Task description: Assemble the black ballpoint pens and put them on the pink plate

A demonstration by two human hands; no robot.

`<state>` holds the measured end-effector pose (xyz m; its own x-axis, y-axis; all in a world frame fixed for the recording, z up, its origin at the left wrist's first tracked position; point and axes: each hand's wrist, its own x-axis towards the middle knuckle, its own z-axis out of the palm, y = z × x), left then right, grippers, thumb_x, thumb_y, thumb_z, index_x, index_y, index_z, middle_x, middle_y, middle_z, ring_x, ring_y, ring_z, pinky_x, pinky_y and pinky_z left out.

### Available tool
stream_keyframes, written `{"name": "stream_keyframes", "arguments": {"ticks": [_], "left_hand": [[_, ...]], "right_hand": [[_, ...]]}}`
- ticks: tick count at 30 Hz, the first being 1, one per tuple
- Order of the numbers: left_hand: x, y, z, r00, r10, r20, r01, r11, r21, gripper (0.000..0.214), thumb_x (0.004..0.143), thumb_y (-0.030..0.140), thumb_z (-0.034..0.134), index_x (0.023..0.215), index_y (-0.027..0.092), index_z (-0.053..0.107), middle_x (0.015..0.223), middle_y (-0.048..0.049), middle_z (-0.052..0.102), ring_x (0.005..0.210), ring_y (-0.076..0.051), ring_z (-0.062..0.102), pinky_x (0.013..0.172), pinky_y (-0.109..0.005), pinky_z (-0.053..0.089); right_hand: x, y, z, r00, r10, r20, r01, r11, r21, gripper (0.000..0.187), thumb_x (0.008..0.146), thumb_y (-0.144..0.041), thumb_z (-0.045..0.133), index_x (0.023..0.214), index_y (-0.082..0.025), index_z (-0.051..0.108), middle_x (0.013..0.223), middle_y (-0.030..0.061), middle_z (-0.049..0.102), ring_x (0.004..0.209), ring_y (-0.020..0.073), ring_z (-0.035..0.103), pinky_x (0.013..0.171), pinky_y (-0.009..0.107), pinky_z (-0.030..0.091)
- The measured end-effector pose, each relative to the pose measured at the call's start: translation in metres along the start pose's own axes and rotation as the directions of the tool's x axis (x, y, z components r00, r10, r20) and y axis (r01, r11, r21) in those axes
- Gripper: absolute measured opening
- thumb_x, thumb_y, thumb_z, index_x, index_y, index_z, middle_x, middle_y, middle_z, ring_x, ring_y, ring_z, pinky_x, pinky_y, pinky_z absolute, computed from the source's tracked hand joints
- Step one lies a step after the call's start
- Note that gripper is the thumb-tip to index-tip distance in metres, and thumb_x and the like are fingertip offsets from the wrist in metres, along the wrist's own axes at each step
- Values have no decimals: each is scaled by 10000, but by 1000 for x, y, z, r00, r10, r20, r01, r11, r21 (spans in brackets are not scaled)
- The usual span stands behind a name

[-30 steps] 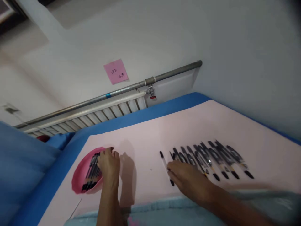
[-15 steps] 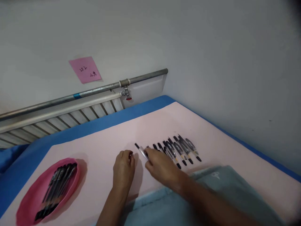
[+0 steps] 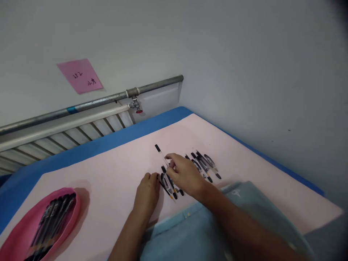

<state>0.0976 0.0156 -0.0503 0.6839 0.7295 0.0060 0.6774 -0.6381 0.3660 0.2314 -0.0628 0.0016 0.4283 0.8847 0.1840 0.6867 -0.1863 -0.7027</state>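
My right hand (image 3: 182, 174) pinches a black-capped clear pen (image 3: 161, 154) that points away from me over the pink sheet (image 3: 119, 170). My left hand (image 3: 147, 194) lies curled on the sheet just left of it, fingertips closed on a black pen (image 3: 166, 185) beside another one. A row of several black pens (image 3: 203, 165) lies behind and to the right of my right hand. At the lower left a pink tray (image 3: 16, 235) holds several more black pens (image 3: 47, 226).
The pink sheet covers a blue table (image 3: 89, 150) set in a corner of white walls. A radiator (image 3: 62, 134) with a metal pipe (image 3: 108, 98) runs behind it. A pink sticky note (image 3: 80, 75) hangs on the wall. Grey-blue clothing (image 3: 190, 235) fills the bottom.
My left hand left the pink tray and came over beside the right hand. The right hand lifted one pen off the row. The camera swung right, so the tray slid to the lower left.
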Motion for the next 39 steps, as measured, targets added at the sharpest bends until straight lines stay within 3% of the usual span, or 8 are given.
{"name": "stream_keyframes", "arguments": {"ticks": [6, 11, 17, 25, 27, 30, 33, 39], "left_hand": [[-4, 0, -3, 995, -87, -47, 86, 996, -14, 201, 826, 329, 414, 820, 188, 557, 852, -67, 547, 776, -182, 542, 664, -271, 373], [-11, -1, -10, 967, -242, -83, 241, 970, -25, 264, 749, 371, 517, 905, 158, 525, 902, -111, 573, 776, -218, 562, 620, -287, 362], [-17, 1, -21, 926, -321, 199, 283, 939, 196, 371, 764, 516, 389, 726, 179, 541, 716, -121, 638, 712, -273, 591, 561, -313, 311], [-18, -14, -27, 923, -326, 207, 360, 920, -154, 149, 676, 287, 512, 558, 195, 506, 514, -44, 592, 516, -190, 544, 507, -277, 307], [-18, -23, -32, 912, -364, 188, 409, 788, -460, 150, 667, 282, 539, 556, 186, 504, 463, -4, 550, 469, -153, 516, 502, -262, 345], [-16, -37, -43, 897, -409, 167, 317, 335, -887, 159, 661, 290, 589, 596, 165, 514, 511, 20, 571, 510, -121, 543, 581, -268, 448], [-13, -48, -53, 872, -464, 156, 169, -12, -985, 132, 629, 220, 639, 639, 144, 532, 601, -8, 634, 604, -138, 609, 660, -315, 499], [-9, -54, -63, 820, -552, 153, 29, -227, -973, 51, 670, 123, 573, 649, 126, 527, 626, -46, 655, 699, -197, 659, 663, -339, 534]], "right_hand": [[-1, -1, -1, 1000, -16, -5, 16, 1000, -24, 376, 723, -118, 442, 1080, -165, 551, 814, 26, 603, 655, 114, 500, 629, 216, 360], [-2, 2, -2, 999, -33, -21, 33, 999, -27, 361, 733, -125, 447, 1076, -176, 544, 830, 27, 596, 680, 120, 509, 647, 221, 370], [-5, 2, -2, 998, -68, -14, 67, 995, -75, 369, 740, -136, 442, 1096, -177, 532, 886, 44, 602, 765, 144, 542, 702, 243, 378], [-4, 6, 2, 998, -65, 6, 65, 993, -95, 332, 728, -139, 442, 1030, -166, 577, 887, 49, 610, 802, 146, 542, 725, 237, 369], [-5, 4, 3, 996, -79, 51, 82, 994, -67, 284, 713, -136, 448, 948, -167, 606, 835, 37, 609, 757, 136, 535, 685, 225, 364], [-9, -3, 5, 973, -142, 179, 144, 990, 1, 235, 690, -126, 457, 853, -173, 621, 778, 18, 609, 682, 117, 515, 610, 208, 337], [-13, -10, 9, 940, -193, 280, 189, 981, 44, 238, 673, -116, 455, 831, -179, 622, 757, 9, 605, 641, 108, 501, 570, 204, 313], [-15, -11, 10, 919, -210, 333, 208, 977, 44, 267, 672, -107, 435, 850, -184, 619, 789, 16, 604, 659, 114, 507, 587, 208, 319]]}}
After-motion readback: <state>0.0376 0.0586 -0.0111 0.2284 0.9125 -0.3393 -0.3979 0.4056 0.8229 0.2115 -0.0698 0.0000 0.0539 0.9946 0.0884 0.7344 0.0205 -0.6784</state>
